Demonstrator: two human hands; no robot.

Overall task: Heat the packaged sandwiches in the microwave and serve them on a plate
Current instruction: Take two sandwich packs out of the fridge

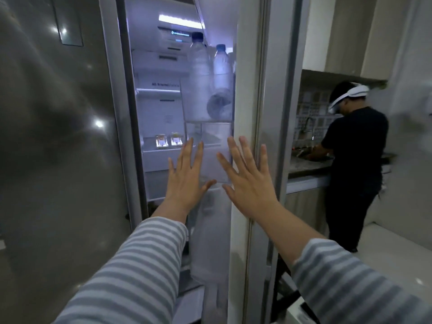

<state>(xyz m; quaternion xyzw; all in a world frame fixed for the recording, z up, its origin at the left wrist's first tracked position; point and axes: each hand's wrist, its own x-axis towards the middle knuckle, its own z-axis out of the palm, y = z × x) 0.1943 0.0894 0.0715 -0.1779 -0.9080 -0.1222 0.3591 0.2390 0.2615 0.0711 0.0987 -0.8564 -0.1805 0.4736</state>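
1. Head view, centre of the frame: the refrigerator door (247,113) stands partly open, with the lit interior showing in the gap to its left.
2. The left hand (187,176) is raised in front of that gap, fingers (188,148) spread wide and holding nothing.
3. The right hand (247,178) is held just at the door's edge, fingers (233,150) equally splayed and empty; whether the palm touches the door cannot be told.
4. Two small packaged sandwiches (168,141) sit side by side on a shelf (154,152) at middle left, beyond the left hand's fingertips and well clear of both hands.
5. They look light and soft in thin wrapping, likely slippery and cold; a gentle hold across the flat sides should avoid crushing the bread.
6. Water bottles (210,78) fill the door rack at upper centre.
7. At the right of the frame, another person (355,160) stands at a counter (304,167), well apart.
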